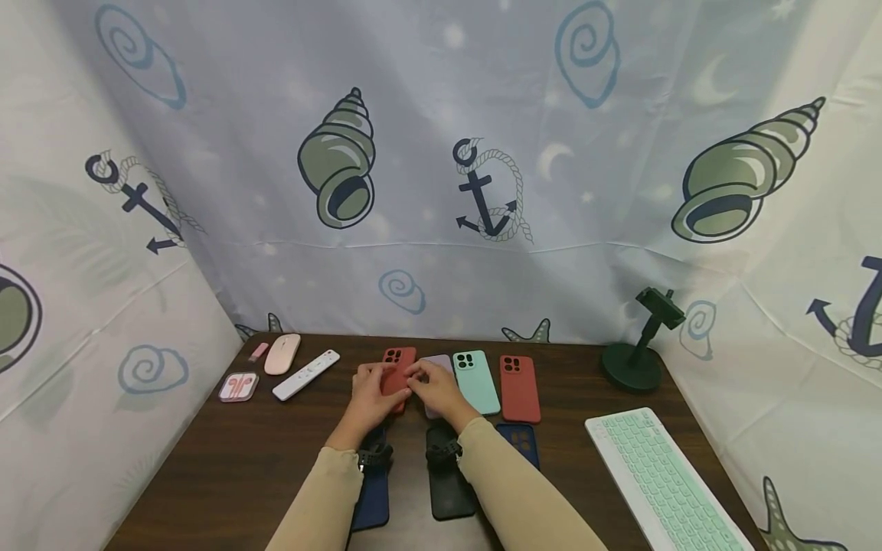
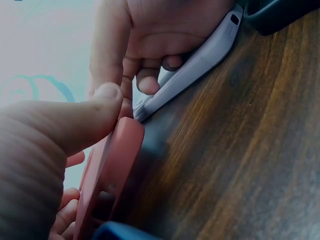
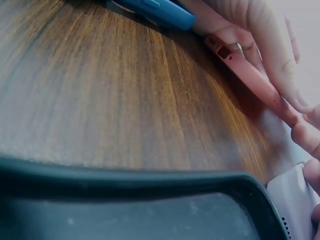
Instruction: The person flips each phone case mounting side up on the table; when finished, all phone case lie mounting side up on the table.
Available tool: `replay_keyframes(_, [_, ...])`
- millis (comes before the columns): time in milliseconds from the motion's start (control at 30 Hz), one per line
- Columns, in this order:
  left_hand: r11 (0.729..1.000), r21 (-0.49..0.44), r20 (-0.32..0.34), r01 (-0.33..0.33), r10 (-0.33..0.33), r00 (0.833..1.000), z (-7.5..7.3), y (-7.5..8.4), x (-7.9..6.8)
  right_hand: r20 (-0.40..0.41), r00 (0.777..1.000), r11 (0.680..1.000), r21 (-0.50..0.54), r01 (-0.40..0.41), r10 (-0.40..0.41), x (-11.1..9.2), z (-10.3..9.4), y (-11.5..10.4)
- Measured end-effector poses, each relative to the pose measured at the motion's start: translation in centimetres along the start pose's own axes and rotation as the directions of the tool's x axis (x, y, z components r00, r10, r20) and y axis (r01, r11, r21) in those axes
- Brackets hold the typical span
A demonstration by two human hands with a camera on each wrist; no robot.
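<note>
A red phone case [image 1: 400, 376] with round camera holes is between my two hands, above the back middle of the table. My left hand [image 1: 369, 399] grips it from the left side, the thumb on its near end. The thumb and fingertips of my right hand [image 1: 439, 392] pinch the near right corner of the same case [image 3: 252, 82], close to the left thumb. Just right of it lies a lavender phone case [image 1: 442, 361], partly hidden under the right hand. A navy phone case [image 1: 372, 497] and a black phone case [image 1: 451, 493] lie below my wrists.
Further right are a mint phone case [image 1: 478, 390], another red case [image 1: 520, 394] and a dark blue case [image 1: 524, 442], partly covered by the right sleeve. A white remote [image 1: 306, 375], mouse [image 1: 282, 353] and earphone box [image 1: 238, 387] lie left. A keyboard [image 1: 661, 474] and green stand [image 1: 632, 369] are right.
</note>
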State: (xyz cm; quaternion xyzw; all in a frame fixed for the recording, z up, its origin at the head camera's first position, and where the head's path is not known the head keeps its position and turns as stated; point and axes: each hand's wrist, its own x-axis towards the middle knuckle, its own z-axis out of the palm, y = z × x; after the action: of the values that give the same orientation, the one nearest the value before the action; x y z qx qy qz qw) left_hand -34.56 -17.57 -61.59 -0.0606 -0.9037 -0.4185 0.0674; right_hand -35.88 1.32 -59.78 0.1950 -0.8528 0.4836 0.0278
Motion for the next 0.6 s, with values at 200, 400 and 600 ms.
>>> replay_keyframes(200, [1.000, 0.017, 0.011, -0.006, 0.006, 1.000, 0.05, -0.07, -0.07, -0.008, 1.000, 1.000, 0.023, 0.011, -0.011, 0.02, 0.14, -0.06])
replay_keyframes(400, [0.996, 0.074, 0.023, -0.045, 0.044, 0.999, 0.15, 0.11, -0.09, -0.001, 1.000, 1.000, 0.016, 0.022, -0.022, 0.11, 0.20, 0.46])
replay_keyframes(600, [0.994, 0.095, 0.028, -0.061, 0.059, 0.998, 0.09, 0.33, -0.17, 0.006, 1.000, 0.999, 0.020, 0.027, -0.027, 0.23, 0.16, 0.83])
